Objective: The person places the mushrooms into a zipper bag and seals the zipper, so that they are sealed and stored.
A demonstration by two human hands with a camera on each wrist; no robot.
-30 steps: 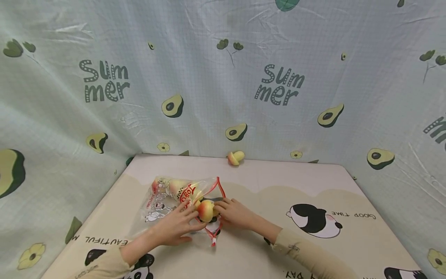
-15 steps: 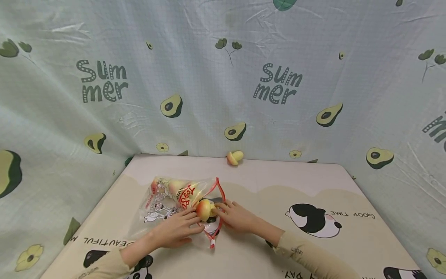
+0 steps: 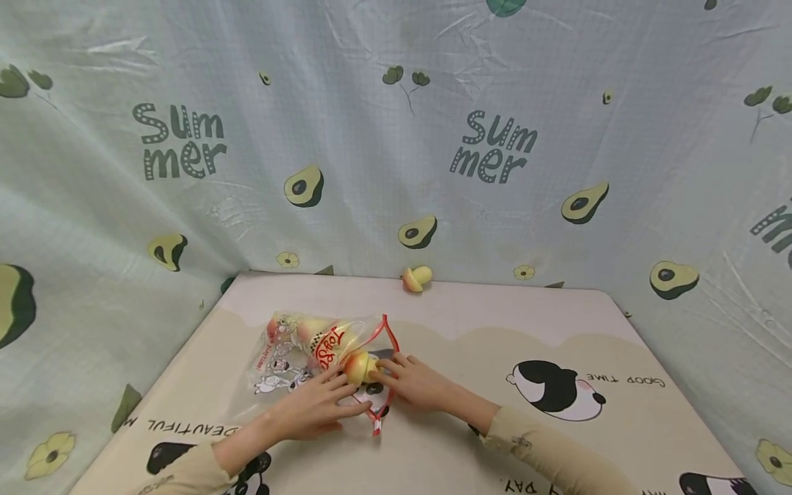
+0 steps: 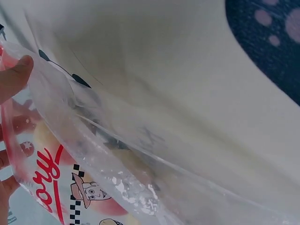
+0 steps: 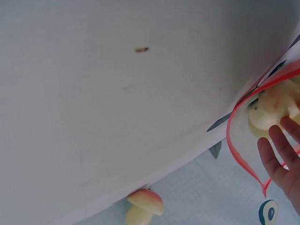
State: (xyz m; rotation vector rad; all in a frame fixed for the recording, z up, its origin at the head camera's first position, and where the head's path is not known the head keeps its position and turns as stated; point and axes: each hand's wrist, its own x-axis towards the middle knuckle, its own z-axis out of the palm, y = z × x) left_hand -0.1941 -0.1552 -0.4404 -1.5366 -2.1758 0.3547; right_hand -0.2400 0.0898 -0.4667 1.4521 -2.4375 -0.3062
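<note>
Mushroom-shaped piece (image 3: 359,368): just below and left of centre of the head frame, at the mouth of a clear printed bag (image 3: 272,382). Long axis roughly sideways across the frame, cap to the left, toward the bag's interior, and pale stem to the right. Key relation, as judged: the cap faces into the bag while the stem points back at the right hand (image 3: 414,382), so the piece is lined up with the mouth rather than lying across it.

Right hand is the nearer one. Piece lies directly off its fingertips, on their left; the grip looks narrow, a pinch at the stem end, though the thumb is hidden in the head view. Right wrist view, right edge: two fingers extended below the piece, apparently clear of it.

Left hand (image 3: 317,408): spread wide, thumb well apart from the fingers, at the lower left of the mouth. Piece sits just above and right of its fingertips — contact with the cap cannot be told. Left wrist view, upper left: thumb against the film.

Farther out: red zip edge (image 3: 392,337) flanking the piece; more pieces (image 3: 312,331) inside the bag, up and left; second mushroom (image 3: 417,278) at the table's far edge, upper middle — well apart from both hands.
</note>
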